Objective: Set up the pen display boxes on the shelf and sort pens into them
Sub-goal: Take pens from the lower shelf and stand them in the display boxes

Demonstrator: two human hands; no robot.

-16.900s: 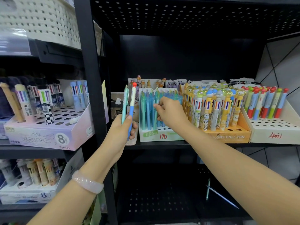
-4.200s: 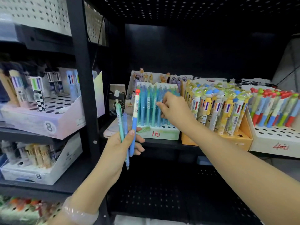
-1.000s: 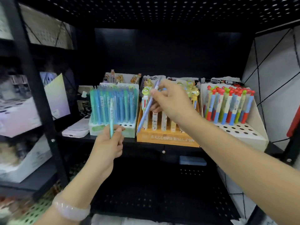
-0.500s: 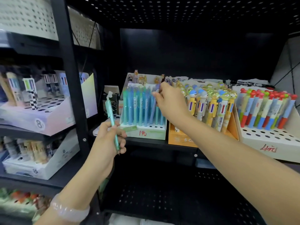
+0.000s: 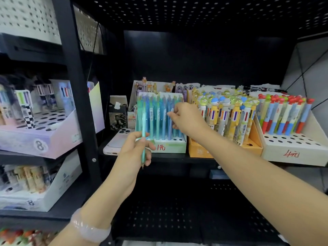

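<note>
On the left side of the black perforated metal shelf, a pale smartphone lies face down near the front edge. Just right of it, the left hand pinches a single slim teal plastic pen upright between thumb and fingers, in front of the pale green cardboard display box marked with a red "1" price. A few seconds ago this hand held three pens, one with a red cap; now only the teal one remains, so two have been passed on.

Over that box's right half, the right hand pinches the top of a light blue pen whose lower end stands at the holes among the other blue and teal pens; a second ago this pen was held slantwise in front of the neighbouring orange cardboard box of cartoon-topped multicolour pens. It looks nearly seated.

At the shelf's right end, the white box of red-capped pens stands untouched. The teal pen is probably last.
</note>
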